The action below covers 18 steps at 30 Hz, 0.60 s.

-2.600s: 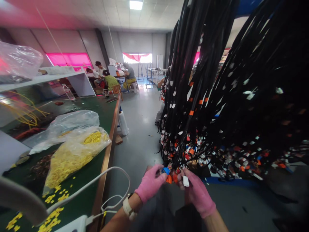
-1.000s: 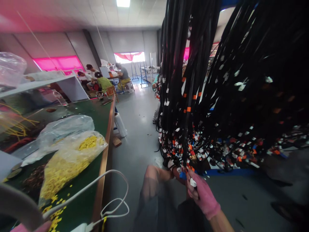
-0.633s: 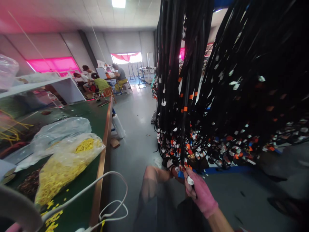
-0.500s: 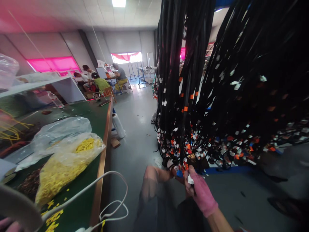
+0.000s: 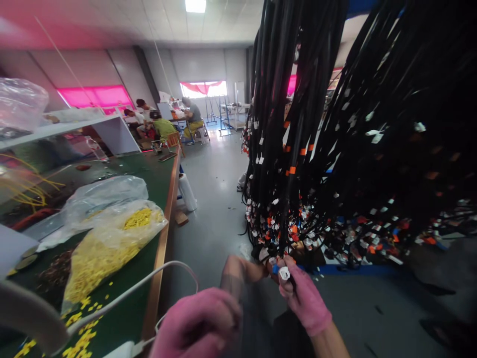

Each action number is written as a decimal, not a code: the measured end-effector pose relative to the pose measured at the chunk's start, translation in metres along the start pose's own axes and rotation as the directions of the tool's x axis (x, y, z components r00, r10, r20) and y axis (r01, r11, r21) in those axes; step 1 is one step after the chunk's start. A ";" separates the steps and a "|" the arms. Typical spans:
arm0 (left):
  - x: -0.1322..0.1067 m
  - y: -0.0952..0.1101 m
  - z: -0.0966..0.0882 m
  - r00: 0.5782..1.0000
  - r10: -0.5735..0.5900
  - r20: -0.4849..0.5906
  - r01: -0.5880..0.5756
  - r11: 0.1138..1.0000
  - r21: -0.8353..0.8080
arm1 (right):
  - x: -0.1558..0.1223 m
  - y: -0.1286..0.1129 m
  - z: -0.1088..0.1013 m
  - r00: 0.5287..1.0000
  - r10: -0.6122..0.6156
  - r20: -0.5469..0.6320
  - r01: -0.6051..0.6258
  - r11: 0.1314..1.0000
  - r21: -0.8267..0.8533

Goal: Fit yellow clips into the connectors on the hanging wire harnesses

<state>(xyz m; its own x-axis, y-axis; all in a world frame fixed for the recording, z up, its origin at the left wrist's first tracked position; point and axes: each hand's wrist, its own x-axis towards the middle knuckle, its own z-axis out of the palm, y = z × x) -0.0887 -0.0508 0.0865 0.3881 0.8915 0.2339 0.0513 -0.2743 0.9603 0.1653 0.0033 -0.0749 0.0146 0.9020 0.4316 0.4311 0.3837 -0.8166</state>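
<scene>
My right hand (image 5: 305,298), in a pink fingerless glove, is closed around a white connector (image 5: 284,273), whose opening faces me. Blue and orange connectors lie against its fingertips, at the lower end of a hanging bundle of black cables (image 5: 294,114). Lower and to the left, my left hand (image 5: 201,323), gloved in pink too, is somewhat blurred with its fingers curled in. Whatever may be between those fingers is hidden. A clear plastic bag of small yellow pieces (image 5: 100,268) rests on the green workbench (image 5: 126,293), left of my left hand.
Loose yellow pieces (image 5: 82,343) are scattered on the bench near a white cable (image 5: 122,296). A wooden edge (image 5: 158,268) borders the bench. Many more black cables with connectors (image 5: 395,149) hang at the right. Several people sit at tables in the background.
My left hand has come from the lower left corner over the bench edge towards the right hand. The white connector in my right hand has turned its opening towards me.
</scene>
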 end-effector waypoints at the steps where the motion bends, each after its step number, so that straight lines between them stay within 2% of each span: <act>1: 0.012 -0.003 0.009 1.000 -0.029 0.009 0.030 0.999 -0.044 | 0.000 -0.003 0.000 1.000 0.015 -0.007 -0.015 0.999 0.040; 4: 0.045 -0.018 0.036 0.985 -0.172 -0.013 0.165 0.960 -0.224 | 0.001 -0.014 0.001 0.989 0.144 -0.027 -0.134 0.965 0.225; 8: 0.070 -0.056 0.058 0.945 -0.323 0.047 0.302 0.809 -0.504 | 0.003 -0.022 0.007 0.957 0.285 0.054 -0.280 0.860 0.427; 12: 0.073 -0.093 0.057 0.900 -0.434 0.030 0.355 0.692 -0.628 | -0.002 -0.020 0.015 0.935 0.336 0.116 -0.343 0.769 0.539; 15: 0.070 -0.106 0.050 0.876 -0.483 -0.001 0.364 0.661 -0.656 | -0.007 -0.018 0.019 0.943 0.312 0.117 -0.328 0.804 0.496; 18: 0.069 -0.109 0.045 0.873 -0.486 0.039 0.369 0.607 -0.704 | -0.009 -0.016 0.023 0.967 0.226 0.117 -0.254 0.864 0.435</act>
<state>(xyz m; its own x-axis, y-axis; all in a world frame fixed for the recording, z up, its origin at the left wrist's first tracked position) -0.0263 0.0247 -0.0089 0.3493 0.8977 -0.2686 -0.4734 0.4164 0.7762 0.1376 -0.0062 -0.0739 0.0061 0.9821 0.1882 -0.0243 0.1883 -0.9818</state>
